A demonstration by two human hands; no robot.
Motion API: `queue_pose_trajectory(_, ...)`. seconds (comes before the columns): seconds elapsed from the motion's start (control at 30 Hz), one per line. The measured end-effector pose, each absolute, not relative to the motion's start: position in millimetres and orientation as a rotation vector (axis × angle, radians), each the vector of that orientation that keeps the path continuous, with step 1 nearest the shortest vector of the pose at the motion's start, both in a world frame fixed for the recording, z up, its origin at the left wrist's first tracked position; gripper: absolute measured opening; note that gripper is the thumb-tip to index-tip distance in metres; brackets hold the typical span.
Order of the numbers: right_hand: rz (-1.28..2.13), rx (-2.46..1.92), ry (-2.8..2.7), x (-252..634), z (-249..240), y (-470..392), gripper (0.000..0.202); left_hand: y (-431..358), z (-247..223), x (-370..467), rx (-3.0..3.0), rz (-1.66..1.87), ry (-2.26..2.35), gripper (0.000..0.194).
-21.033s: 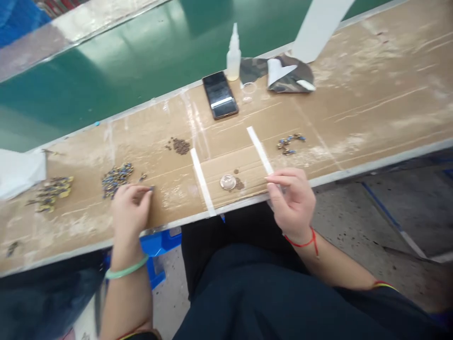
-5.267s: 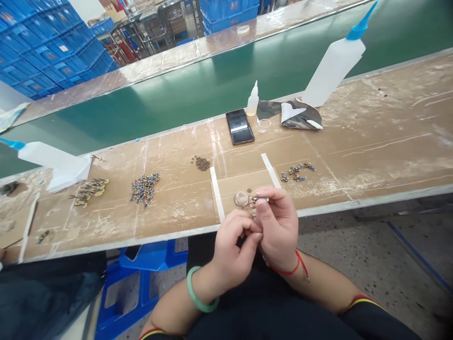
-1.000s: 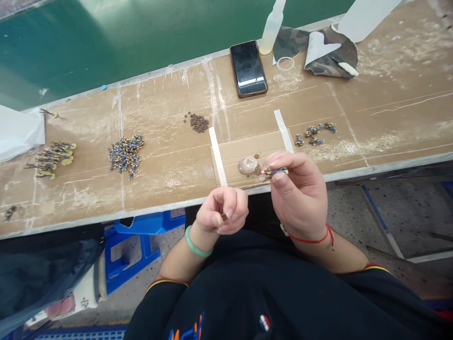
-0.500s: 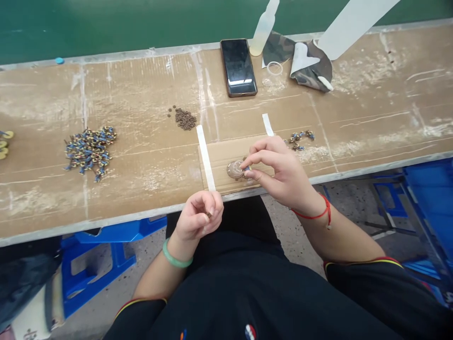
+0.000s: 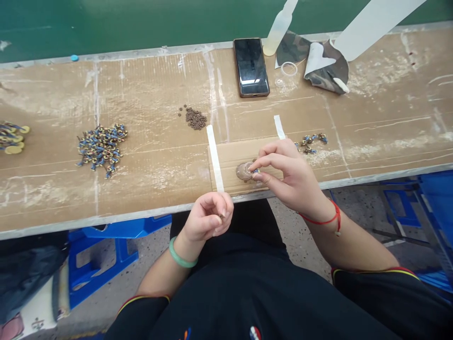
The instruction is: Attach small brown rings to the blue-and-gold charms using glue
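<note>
My right hand [image 5: 288,172] pinches a small blue-and-yellow figure [image 5: 255,171] between thumb and fingertips, right beside a small round clear dish [image 5: 244,171]. The dish sits on a piece of cardboard [image 5: 230,158] held by white tape strips. Closer to my body, in front of the table edge, my left hand [image 5: 209,215] is closed in a pinch. A tiny brown piece [image 5: 222,216] shows at its fingertips, too small to make out fully. Several similar small figures [image 5: 309,142] lie beyond my right hand, partly covered by it.
A pile of brown rings [image 5: 196,118] lies left of the cardboard. Farther left are a heap of blue-and-yellow figures [image 5: 101,147] and yellow disc-based pieces [image 5: 13,141]. A phone [image 5: 251,67], a squeeze bottle [image 5: 279,30] and camouflage scraps [image 5: 325,66] lie at the back.
The view has shifted, so the table things appear farther right. Both hands keep their pinches in nearly the same places relative to the cardboard.
</note>
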State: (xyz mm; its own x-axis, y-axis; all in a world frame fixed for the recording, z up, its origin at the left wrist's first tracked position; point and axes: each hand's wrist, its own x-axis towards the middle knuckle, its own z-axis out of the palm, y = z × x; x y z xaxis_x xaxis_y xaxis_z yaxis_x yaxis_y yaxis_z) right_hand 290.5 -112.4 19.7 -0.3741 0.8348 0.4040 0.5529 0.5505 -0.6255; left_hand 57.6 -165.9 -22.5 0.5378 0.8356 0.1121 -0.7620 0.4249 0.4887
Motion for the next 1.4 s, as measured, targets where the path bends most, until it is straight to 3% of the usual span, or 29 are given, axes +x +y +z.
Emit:
queue_pose_trajectory(0.17,0.492,-1.106,-2.117,295,22,-112,0.009,-166,-21,58,0.532,0.993,0.231,0.041)
queue_pose_trajectory(0.4,0.566,-1.133,-1.984,291,24,-121,0.007,-166,-19,61,0.562,1.05,0.269,0.037)
queue_pose_trajectory(0.7,1.272,-0.892,-1.065,238,29,-167,0.017,-161,2,82,0.744,1.236,0.387,0.027)
queue_pose_trajectory(0.9,1.111,-0.799,-1.114,222,34,-187,0.008,-164,17,85,0.844,1.247,0.412,0.037)
queue_pose_trajectory(1.03,0.975,-0.814,-1.255,221,45,-189,0.013,-166,25,83,0.901,1.251,0.41,0.041)
queue_pose_trajectory(1.4,0.973,-0.742,-1.346,228,50,-188,0.008,-166,23,82,0.961,1.244,0.428,0.042)
